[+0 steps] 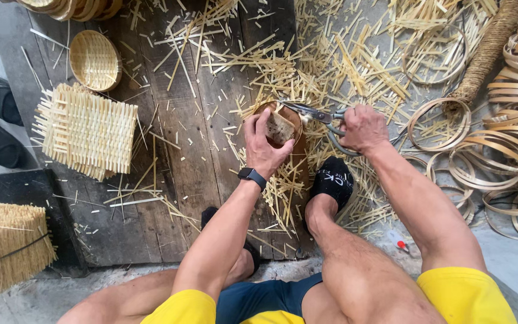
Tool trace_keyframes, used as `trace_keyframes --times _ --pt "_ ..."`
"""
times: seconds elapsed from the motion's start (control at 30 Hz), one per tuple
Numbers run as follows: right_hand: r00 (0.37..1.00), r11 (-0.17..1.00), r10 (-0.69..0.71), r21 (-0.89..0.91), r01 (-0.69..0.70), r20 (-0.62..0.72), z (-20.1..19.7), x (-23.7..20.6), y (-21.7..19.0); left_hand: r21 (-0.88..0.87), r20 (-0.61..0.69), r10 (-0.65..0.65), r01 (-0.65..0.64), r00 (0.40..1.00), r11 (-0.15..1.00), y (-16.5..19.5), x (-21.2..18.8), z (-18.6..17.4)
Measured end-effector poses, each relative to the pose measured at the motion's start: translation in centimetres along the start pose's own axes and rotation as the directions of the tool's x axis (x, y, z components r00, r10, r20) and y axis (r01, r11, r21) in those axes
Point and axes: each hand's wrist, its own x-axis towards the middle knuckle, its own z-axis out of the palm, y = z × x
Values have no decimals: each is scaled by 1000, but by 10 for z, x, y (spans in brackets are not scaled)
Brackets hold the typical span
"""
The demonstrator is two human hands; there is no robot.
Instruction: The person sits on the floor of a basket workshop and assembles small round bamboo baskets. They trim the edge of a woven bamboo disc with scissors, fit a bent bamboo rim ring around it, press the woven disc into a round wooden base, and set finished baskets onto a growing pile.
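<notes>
Basket trimming, frame centre.
Left hand [263,146] grips basket [280,127]; right hand [362,127] clasps scissors [316,114] at its rim.

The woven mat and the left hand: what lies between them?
In the head view, bare dark planks strewn with loose bamboo slivers separate the woven mat from the left hand; nothing larger sits there.
</notes>
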Motion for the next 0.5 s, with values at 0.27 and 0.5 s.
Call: trace_keyframes --times 0.27,0.5 --pt "932 958 225 110 -265 282 -6 -9 5 -39 -8 32 -32 999 999 -4 1 1" --pt "999 998 27 -55 -25 39 -20 -18 0 -28 57 75 -73 996 997 1 0 1"
